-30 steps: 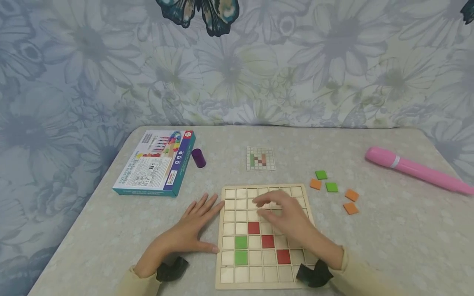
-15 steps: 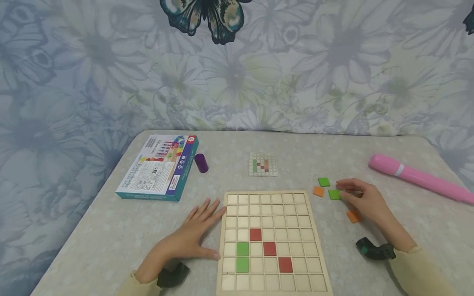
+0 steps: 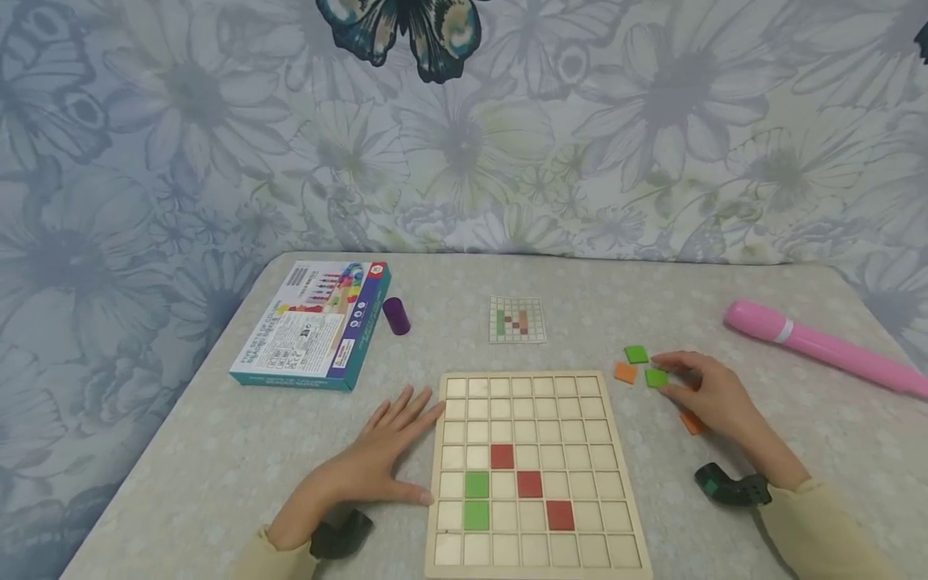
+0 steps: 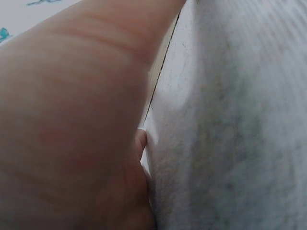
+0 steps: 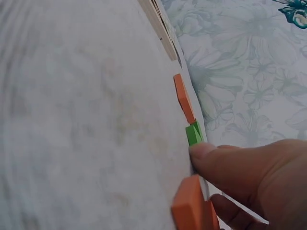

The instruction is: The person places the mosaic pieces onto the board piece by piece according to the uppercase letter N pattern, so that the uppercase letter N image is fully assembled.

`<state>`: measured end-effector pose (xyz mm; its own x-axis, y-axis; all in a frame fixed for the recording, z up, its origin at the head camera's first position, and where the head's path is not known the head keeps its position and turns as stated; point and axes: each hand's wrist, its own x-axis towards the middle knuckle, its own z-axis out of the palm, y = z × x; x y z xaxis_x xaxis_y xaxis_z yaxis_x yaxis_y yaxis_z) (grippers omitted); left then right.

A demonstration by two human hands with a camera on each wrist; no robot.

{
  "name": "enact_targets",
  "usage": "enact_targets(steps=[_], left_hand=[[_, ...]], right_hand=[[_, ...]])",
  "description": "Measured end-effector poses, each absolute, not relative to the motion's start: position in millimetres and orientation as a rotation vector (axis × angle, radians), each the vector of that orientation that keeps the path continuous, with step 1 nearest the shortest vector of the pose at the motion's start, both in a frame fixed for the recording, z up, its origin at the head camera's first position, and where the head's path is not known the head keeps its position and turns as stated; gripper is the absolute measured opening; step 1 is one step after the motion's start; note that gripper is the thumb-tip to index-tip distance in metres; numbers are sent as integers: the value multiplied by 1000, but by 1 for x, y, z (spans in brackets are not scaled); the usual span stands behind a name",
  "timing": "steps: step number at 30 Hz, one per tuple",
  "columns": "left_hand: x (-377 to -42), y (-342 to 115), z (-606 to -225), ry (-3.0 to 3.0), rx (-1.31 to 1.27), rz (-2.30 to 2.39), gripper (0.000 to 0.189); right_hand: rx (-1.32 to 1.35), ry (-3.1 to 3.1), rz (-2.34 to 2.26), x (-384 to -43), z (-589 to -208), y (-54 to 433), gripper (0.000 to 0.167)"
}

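My left hand (image 3: 377, 463) lies with spread fingers on the table, its fingertip and thumb at the left edge of the wooden grid board (image 3: 478, 431). Over at the right, my right hand (image 3: 714, 395) reaches around a green tile (image 3: 656, 378). Its thumb tip is at the tile's near corner and the index fingertip lies beyond the far edge, apart from it. In the right wrist view the thumb (image 5: 204, 153) overlaps the green tile (image 5: 193, 135). An orange tile (image 3: 692, 424) is partly covered by this hand. Red tiles (image 3: 529, 484) and green tiles (image 3: 476, 485) sit in the board.
A second green tile (image 3: 635, 354) and an orange tile (image 3: 626, 372) lie close by. A small pattern card (image 3: 517, 321) is behind the board. Further out are a flat box (image 3: 304, 322), a purple cylinder (image 3: 395, 316) and a long pink pen-shaped object (image 3: 826, 346).
My right hand has gone from over the board to the loose tiles on the right, and its thumb and index finger now straddle a green tile. The left hand has stayed put.
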<state>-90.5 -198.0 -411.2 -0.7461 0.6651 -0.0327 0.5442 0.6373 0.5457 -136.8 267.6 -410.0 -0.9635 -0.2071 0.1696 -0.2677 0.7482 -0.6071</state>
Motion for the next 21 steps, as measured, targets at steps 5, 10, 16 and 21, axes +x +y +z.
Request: enact_targets(steps=[5,10,16,21], left_hand=[[-90,-198,-410,2633,943,720,107],[-90,-197,-410,2624,934,722,107],[-90,-197,-409,2622,934,724,107],[-89,-197,-408,2623,933,728,107]], right_hand=[[386,-2814,927,-137,-412,264,37],[345,-2812,923,-134,-411,263,38],[312,-2765,961,-133,-402,256,37],[358,-2682,988,-129,-389,244,35]])
